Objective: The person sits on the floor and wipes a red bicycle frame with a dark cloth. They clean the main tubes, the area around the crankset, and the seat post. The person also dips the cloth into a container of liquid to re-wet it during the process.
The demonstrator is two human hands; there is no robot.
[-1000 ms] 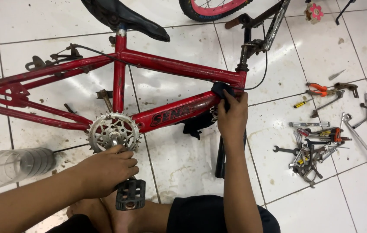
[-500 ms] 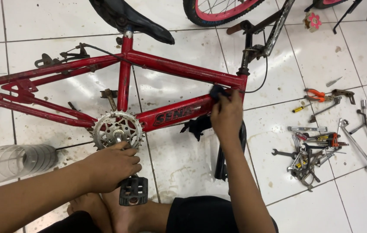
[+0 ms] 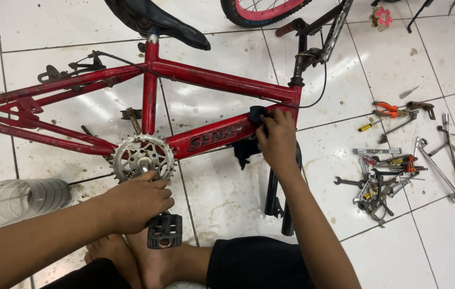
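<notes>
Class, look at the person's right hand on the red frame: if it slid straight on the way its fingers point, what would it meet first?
The right hand points up-left, already pressing a dark cloth on the red frame; likely that tube.

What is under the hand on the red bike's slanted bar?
A dark cloth peeks out from under the right hand, pressed on the red metal bike frame. How much cloth lies beneath the palm is hidden.

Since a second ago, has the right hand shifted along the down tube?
Yes. The right hand with its dark cloth slid up the red frame toward the head tube, judged against the chainring.
</notes>
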